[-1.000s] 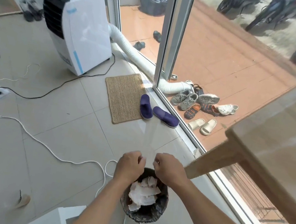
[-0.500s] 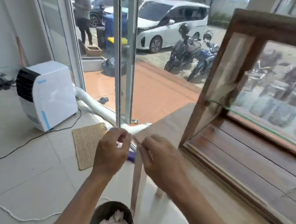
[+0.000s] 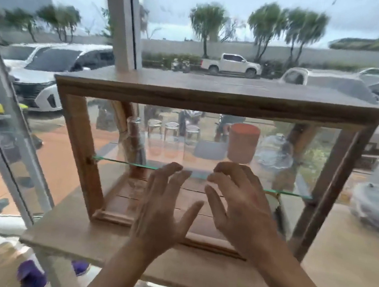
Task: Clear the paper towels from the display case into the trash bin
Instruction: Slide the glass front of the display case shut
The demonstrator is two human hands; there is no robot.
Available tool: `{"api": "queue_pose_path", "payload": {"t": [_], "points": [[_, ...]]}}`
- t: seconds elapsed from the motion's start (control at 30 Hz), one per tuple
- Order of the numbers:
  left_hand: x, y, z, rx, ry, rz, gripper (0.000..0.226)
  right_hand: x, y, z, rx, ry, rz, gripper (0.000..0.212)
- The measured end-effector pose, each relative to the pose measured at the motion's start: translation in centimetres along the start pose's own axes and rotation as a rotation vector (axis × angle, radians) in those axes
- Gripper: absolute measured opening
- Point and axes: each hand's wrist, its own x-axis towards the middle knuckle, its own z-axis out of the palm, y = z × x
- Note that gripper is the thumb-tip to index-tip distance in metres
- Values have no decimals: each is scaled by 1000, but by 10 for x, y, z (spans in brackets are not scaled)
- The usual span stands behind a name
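Both hands are hovering empty in front of the display case, which is standing on the wooden counter beside the window. The left hand is spread with fingers extended and released, and the right hand is likewise unclenched with fingers slightly curled; neither is grasping anything, and neither appears to be touching the case. Inside the case, a glass shelf is dividing the upper level from the wooden floor below. No paper towels are showing on either level in this view, though the hands are covering the middle of the lower level and motion blur is softening detail, so a remaining scrap cannot be ruled out. The jars, orange canister and other glassware seen through the case may be reflections or items behind it; which one cannot be determined. The trash bin is lying outside the view. Judging from this layout, the step in hand is a return to the case for inspection or a further pickup. The next move is calling for a reach into the lower level, a check behind the hands' present position, and a pinch on any towel found, keeping clear of the glass shelf edge.
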Motion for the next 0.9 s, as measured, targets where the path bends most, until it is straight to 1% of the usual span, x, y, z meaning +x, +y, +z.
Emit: {"api": "queue_pose_path", "payload": {"t": [0.13,0.2,0.27,0.4,0.47,0.6,0.73,0.9], "points": [[25,27,34,41,-94,224,66,-16,35,-29,-150,123,121,30],[36,35,45,116,-142,283,79,-23,49,-39,-229,146,160,39],[44,41,53,177,-194,311,93,-27,61,-43,-294,132,169,50],[51,46,64,299,-249,296,110,-36,77,-37,-387,60,164,78],[51,46,67,333,-258,283,115,-37,80,-32,-411,56,163,86],[52,41,68,335,-256,270,117,-35,78,-22,-426,98,182,91],[52,26,59,353,-257,258,117,-28,64,-12,-455,95,197,94],[51,-6,41,410,-273,227,115,-15,41,13,-455,30,197,96]]}}
